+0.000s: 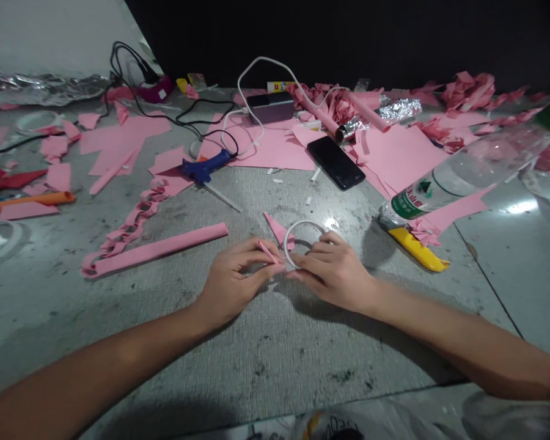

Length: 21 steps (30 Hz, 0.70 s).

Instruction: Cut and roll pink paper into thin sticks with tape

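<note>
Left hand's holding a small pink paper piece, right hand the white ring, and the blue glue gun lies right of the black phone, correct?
Not quite: in the head view, the blue glue gun lies left of the black phone. The rest holds: the left hand has the small pink paper piece, the right hand the white ring.

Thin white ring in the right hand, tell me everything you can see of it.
The thin, round white ring has a smooth, narrow band, perhaps plastic or a nearly finished tape roll. Its centre is open. The right hand holds it, fingers covering its lower right part. It appears tilted up; whether it touches the grey, stained tabletop is unclear. A pointed pink paper scrap shows behind its left edge.
</note>
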Each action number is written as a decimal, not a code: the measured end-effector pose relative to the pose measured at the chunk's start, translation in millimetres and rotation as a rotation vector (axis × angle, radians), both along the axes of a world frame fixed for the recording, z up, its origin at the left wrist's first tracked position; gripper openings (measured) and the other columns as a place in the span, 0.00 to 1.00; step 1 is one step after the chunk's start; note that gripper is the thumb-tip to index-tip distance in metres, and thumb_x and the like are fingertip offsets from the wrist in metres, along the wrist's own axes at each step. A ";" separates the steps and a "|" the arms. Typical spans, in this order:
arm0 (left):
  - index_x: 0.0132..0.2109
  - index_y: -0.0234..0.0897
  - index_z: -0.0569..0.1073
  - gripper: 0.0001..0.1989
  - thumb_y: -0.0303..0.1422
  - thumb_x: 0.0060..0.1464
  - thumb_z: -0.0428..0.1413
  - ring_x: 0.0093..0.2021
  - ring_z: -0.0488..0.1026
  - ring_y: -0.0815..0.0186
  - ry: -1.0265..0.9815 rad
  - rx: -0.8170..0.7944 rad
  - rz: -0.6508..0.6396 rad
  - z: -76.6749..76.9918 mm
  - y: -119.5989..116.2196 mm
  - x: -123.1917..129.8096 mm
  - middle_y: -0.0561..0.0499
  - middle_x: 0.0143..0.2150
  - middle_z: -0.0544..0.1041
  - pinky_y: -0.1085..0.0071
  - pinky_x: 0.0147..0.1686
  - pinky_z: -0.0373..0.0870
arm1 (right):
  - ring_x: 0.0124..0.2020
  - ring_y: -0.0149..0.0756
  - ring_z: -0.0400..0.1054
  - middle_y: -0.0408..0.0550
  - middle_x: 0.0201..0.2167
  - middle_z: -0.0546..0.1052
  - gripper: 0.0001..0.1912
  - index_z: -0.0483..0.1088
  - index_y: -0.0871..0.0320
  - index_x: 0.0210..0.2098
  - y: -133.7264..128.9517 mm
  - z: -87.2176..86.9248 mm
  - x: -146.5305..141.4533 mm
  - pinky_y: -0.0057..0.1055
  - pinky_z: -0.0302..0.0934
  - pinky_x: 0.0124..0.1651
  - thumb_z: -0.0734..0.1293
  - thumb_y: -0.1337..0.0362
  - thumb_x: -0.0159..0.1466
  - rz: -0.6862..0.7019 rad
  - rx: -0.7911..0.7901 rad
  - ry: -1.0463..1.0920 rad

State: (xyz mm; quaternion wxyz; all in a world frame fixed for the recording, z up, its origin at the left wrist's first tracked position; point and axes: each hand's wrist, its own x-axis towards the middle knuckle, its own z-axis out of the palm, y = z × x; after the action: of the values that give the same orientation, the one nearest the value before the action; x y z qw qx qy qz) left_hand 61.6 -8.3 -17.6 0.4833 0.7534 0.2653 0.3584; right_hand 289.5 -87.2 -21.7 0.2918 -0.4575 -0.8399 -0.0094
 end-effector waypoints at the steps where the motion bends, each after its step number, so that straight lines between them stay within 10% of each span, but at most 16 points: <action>1: 0.37 0.44 0.85 0.06 0.28 0.62 0.67 0.42 0.82 0.64 -0.003 -0.022 -0.002 0.7 -0.2 -0.1 0.53 0.40 0.84 0.66 0.47 0.78 | 0.29 0.36 0.72 0.43 0.27 0.80 0.14 0.80 0.61 0.44 0.5 0.0 0.4 0.38 0.59 0.42 0.67 0.59 0.79 -0.012 0.003 0.017; 21: 0.34 0.43 0.85 0.06 0.30 0.62 0.68 0.41 0.79 0.63 -0.028 -0.210 -0.071 -2.1 4.6 -0.3 0.50 0.39 0.82 0.62 0.48 0.77 | 0.27 0.36 0.67 0.43 0.24 0.74 0.10 0.77 0.61 0.38 3.8 3.1 3.6 0.39 0.59 0.42 0.65 0.68 0.74 -0.035 -0.069 0.198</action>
State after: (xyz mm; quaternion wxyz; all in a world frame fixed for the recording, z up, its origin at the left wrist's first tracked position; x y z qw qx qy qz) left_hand 61.4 -3.6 -19.8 0.5757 0.7024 0.2678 0.3218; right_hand 293.0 -83.3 -18.6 0.3572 -0.4806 -0.7987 0.0598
